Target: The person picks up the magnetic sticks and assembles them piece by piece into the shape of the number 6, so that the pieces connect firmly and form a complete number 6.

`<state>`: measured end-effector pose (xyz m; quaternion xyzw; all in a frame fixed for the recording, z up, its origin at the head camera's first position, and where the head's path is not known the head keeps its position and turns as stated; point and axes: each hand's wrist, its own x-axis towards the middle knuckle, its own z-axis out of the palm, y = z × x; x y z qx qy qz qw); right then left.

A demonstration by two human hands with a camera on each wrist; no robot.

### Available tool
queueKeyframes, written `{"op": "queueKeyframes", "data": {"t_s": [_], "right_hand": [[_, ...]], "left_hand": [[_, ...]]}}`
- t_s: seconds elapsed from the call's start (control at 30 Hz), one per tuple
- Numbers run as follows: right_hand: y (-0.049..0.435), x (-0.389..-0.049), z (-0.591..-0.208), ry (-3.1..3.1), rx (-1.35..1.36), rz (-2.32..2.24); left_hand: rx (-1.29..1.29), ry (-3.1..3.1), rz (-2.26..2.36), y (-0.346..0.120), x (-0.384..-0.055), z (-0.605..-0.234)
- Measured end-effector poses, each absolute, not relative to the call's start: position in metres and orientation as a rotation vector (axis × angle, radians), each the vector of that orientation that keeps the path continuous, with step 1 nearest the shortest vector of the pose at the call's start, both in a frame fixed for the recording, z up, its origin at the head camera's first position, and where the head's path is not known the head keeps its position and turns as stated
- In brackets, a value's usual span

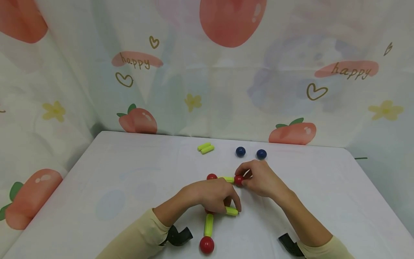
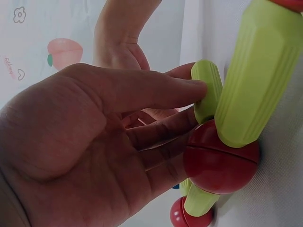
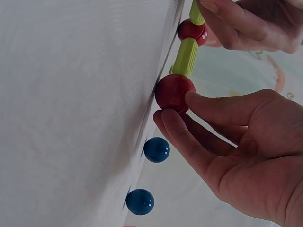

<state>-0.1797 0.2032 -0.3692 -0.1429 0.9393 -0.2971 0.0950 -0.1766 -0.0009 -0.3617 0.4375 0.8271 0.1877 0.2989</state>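
My left hand [image 1: 211, 196] pinches a short lime-green rod [image 1: 231, 211] between thumb and fingers. In the left wrist view the rod meets a red ball [image 2: 221, 158], mostly covered by the hand in the head view. From that ball another green rod [image 1: 208, 225] runs toward me to a front red ball [image 1: 207, 245]. My right hand [image 1: 260, 178] grips a red ball [image 1: 238, 180] with thumb and fingertips. A green rod [image 1: 228, 179] joins it to a far-left red ball [image 1: 211, 176]; the link between this ball and the covered one is hidden by my left hand.
Two loose green rods [image 1: 206, 148] lie side by side at the back of the white table [image 1: 155, 158]. To their right sit two dark blue balls [image 1: 240, 151]. Black wrist mounts [image 1: 179, 236] show at both sleeves. A printed cloth [image 1: 220, 90] hangs behind.
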Motion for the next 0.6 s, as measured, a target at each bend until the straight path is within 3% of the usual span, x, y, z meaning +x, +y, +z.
{"op": "queueKeyframes", "data": {"t_s": [0.6], "right_hand": [[0.2032, -0.1793, -0.3697, 2.789, -0.440, -0.898]], "left_hand": [[1.179, 2.190, 0.502, -0.0026, -0.1773, -0.3609]]}}
